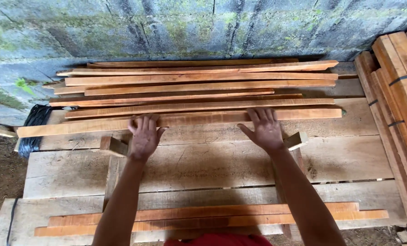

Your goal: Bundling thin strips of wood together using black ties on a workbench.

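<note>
Bare planks of the table (221,164) lay open between the near strips (203,217) and the far strip pile (199,86), giving room to pass. Two small wood blocks (113,146) flanked that gap. The block wall (167,27) closed the back, and the strapped bundle (399,95) blocked the right

No packages, labels, signs or screens are seen anywhere in the view; nothing printed or wrapped is shown here.
</note>
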